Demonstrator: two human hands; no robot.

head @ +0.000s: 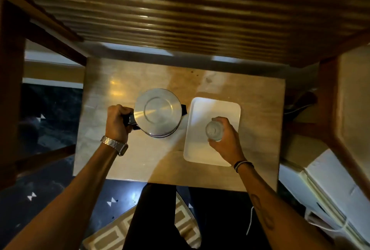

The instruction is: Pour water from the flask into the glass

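Note:
A steel flask [158, 112] with a round lid stands upright on the small wooden table [140, 159], seen from straight above. Its black handle points left, and my left hand [118, 122] is closed around that handle. A short black spout sticks out on the flask's right side. To the right lies a white rectangular tray [204, 109]. A clear glass [214, 130] stands upright on the tray, and my right hand [226, 139] wraps around its side. The glass's contents cannot be made out.
A slatted wooden bench or seat [180, 19] spans the far side beyond the table. A wooden frame [328, 97] rises at the right, with white boxes [324, 189] below it. Dark floor and a patterned mat [112, 233] lie under my legs.

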